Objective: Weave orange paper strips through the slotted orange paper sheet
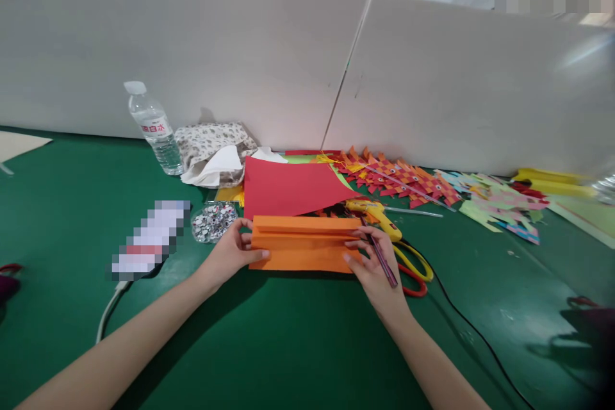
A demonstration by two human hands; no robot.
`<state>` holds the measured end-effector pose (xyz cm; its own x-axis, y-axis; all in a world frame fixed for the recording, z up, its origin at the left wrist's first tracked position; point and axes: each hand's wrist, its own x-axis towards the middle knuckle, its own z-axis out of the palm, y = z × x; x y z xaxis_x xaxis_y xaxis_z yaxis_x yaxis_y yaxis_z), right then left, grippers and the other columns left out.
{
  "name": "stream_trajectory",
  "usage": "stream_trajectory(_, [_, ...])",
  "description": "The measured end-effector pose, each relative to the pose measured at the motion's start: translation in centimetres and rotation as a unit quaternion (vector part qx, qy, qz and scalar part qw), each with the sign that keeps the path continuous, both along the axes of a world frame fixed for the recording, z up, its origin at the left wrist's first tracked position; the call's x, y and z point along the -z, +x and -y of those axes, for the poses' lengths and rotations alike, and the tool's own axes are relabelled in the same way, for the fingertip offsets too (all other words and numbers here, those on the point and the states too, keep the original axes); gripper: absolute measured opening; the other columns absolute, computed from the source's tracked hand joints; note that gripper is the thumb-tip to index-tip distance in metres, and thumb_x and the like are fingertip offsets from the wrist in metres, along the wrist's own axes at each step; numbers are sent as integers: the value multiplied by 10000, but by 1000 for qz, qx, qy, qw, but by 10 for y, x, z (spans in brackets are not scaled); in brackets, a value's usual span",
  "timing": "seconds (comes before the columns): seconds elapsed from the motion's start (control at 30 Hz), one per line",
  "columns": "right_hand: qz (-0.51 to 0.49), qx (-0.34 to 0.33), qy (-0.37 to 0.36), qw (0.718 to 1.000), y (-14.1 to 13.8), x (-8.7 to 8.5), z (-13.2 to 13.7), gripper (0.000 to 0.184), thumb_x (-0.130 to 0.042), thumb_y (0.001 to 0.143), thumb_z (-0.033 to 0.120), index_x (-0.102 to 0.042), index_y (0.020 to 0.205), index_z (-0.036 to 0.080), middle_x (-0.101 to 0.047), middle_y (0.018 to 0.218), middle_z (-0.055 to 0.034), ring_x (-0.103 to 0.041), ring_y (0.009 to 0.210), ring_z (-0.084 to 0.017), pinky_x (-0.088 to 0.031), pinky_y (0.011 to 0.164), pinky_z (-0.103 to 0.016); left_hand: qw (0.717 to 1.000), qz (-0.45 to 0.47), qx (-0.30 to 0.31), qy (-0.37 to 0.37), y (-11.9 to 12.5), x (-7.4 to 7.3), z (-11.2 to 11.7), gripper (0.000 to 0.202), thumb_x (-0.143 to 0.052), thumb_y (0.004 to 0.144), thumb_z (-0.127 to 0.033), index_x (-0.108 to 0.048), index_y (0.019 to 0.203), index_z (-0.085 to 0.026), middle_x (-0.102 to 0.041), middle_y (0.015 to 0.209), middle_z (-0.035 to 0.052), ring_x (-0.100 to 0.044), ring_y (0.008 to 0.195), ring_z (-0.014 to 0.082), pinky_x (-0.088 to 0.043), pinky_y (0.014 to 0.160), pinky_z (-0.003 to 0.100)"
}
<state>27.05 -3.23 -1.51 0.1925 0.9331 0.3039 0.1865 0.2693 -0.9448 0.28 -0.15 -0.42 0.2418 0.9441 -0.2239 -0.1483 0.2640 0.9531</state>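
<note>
A creased sheet of orange paper [302, 256] is held up just above the green table, its upper part folded into strips. My left hand [236, 248] grips its left end, thumb in front and fingers behind. At the right end, my right hand [377, 262] pinches the paper the same way. A dark purple pen or pencil [382, 261] is also tucked between the right hand's fingers. Right behind the orange paper lies a sheet of red paper [293, 186]. Beside my right hand are a yellow glue gun [375, 213] and scissors with red and yellow handles [420, 269].
A water bottle [154, 131] and a patterned pouch [216, 141] stand against the white partition [192, 45]. A bag of googly eyes [211, 221] and a phone [151, 240] on a cable lie left. Woven paper fish [403, 176] are back right; a black cord [471, 327] crosses the right side.
</note>
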Motion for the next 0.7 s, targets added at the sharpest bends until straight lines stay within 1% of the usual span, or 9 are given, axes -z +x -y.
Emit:
stream_trajectory(0.03, [1,2,-5,1000,1,0,0,424,-677,722,182,-477,1078,294,-505,1092,-45,-592,882,-193,-527,729,-372,1000,5,8,-8,0,0,0,587,-808,565,-150,-381,962,-217,-668,838,-9,-675,770,174,-547,702,295])
stream_trajectory(0.1, [4,3,-5,1000,1,0,0,425,-653,717,159,-474,1078,292,-499,1100,-46,-587,904,-197,-525,735,-372,999,15,29,-4,0,2,-1,697,-809,555,-129,-384,1101,-219,-672,1002,55,-669,924,231,-543,803,362])
stream_trajectory(0.17, [3,0,3,1000,0,-2,1,425,-620,711,123,-476,1074,290,-506,1115,-50,-578,931,-200,-518,769,-385,998,22,48,19,-1,5,-1,749,-806,550,-116,-398,1171,-213,-631,1147,97,-613,1072,263,-516,886,387])
stream_trajectory(0.23, [0,-5,18,1000,0,-3,1,435,-594,700,97,-481,1074,287,-513,1126,-57,-570,952,-206,-508,803,-402,997,20,63,39,-1,7,-1,725,-802,552,-112,-437,1172,-198,-588,1233,116,-560,1155,274,-495,930,384])
stream_trajectory(0.37, [7,0,23,1000,-1,-5,3,474,-580,692,92,-484,1110,293,-500,1152,-66,-562,974,-218,-512,780,-396,996,13,80,40,0,8,1,654,-784,579,-109,-477,1151,-185,-564,1275,118,-557,1162,269,-490,942,383])
stream_trajectory(0.57, [58,17,8,998,-1,-7,4,487,-567,671,77,-484,1100,291,-517,1214,-70,-553,994,-223,-478,723,-354,998,-5,61,35,2,8,1,671,-759,579,-95,-451,1166,-193,-581,1253,109,-580,1129,274,-505,915,402])
stream_trajectory(0.63, [40,29,2,999,0,-6,3,487,-573,659,79,-485,1089,289,-514,1203,-67,-560,959,-213,-474,693,-335,998,-24,53,39,2,10,1,671,-757,573,-98,-453,1163,-195,-582,1248,102,-572,1137,274,-511,902,394])
stream_trajectory(0.7, [0,52,-5,999,1,-5,1,495,-588,641,80,-488,1078,290,-497,1198,-59,-564,909,-195,-479,667,-315,997,-42,44,48,1,12,1,665,-764,559,-106,-469,1149,-192,-588,1239,95,-572,1134,274,-517,891,384])
